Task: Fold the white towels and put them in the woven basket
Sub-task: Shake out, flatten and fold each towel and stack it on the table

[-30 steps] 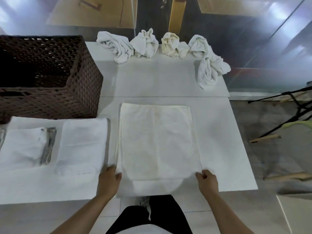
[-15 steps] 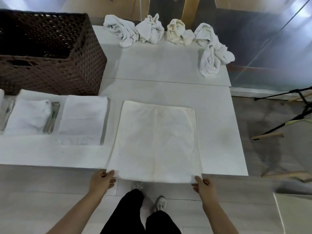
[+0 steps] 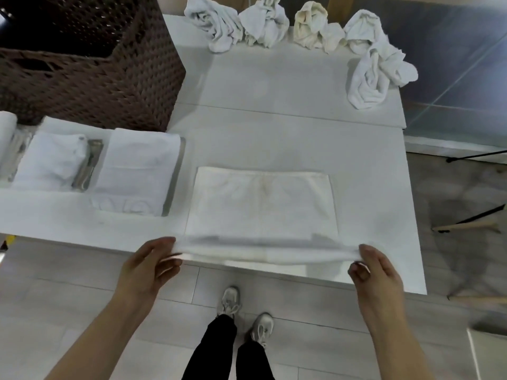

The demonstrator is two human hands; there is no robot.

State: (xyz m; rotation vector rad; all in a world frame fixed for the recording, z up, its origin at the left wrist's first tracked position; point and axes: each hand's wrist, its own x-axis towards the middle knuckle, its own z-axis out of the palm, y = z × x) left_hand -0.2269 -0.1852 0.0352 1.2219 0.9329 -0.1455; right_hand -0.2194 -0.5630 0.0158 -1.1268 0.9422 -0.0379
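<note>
Woven basket (image 3: 90, 78) interior dark, contents unclear; both hands pinch towel (image 3: 263, 209).

Near edge of the towel lifts off the table

A second ago the flat towel (image 3: 263, 204) lies fully spread on the white table (image 3: 370, 171), with its near edge hanging over the front and both hands low at its near corners; now the left hand (image 3: 149, 266) and the right hand (image 3: 374, 270) each pinch a near corner and hold that edge raised and stretched between them, above the table's front edge. The part of the towel lying flat now looks shorter front to back than before. The hands are higher and wider apart, and the raised edge is blurred.
</note>
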